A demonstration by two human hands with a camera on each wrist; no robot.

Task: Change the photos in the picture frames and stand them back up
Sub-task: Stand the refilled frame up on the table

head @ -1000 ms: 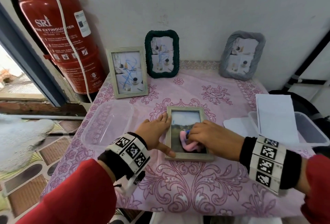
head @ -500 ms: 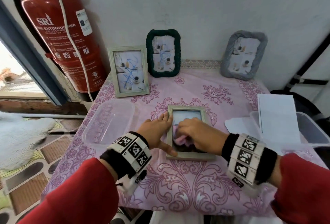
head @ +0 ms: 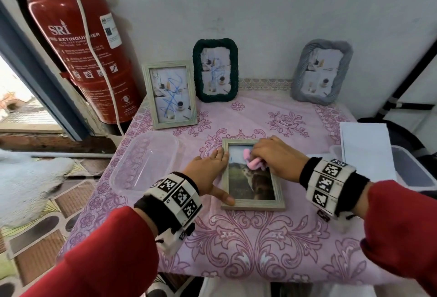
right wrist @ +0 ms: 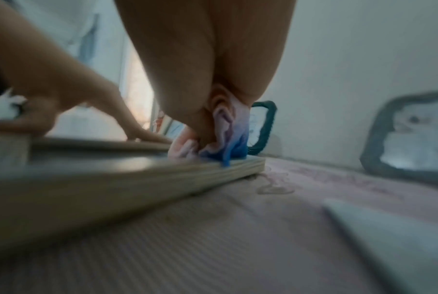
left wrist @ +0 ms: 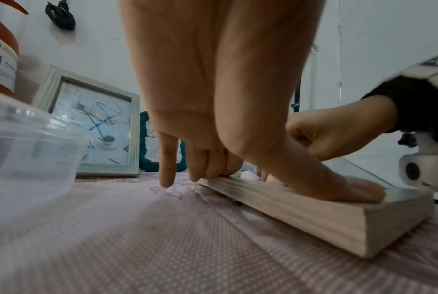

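Observation:
A pale wooden picture frame point(head: 253, 203) lies flat, face up, mid-table, with a dark landscape photo under its glass. My left hand point(head: 210, 173) presses on its left edge with straight fingers, the thumb point(left wrist: 338, 185) on the near left corner. On the upper part of the glass my right hand point(head: 274, 157) grips a bunched pink cloth point(head: 253, 163), which shows a blue patch in the right wrist view point(right wrist: 225, 135). Three frames stand along the back wall: a pale wooden one point(head: 170, 94), a dark green one point(head: 215, 69) and a grey one point(head: 321, 71).
A clear plastic tub point(head: 144, 162) sits left of my left hand. At the right edge another tub point(head: 411, 173) has white paper point(head: 366, 150) laid over it. A red fire extinguisher point(head: 80, 43) stands beyond the table's far left corner.
My right hand has rubbed the pink cloth from the lower middle of the glass up to its top. The left hand has stayed pressed on the frame's left edge.

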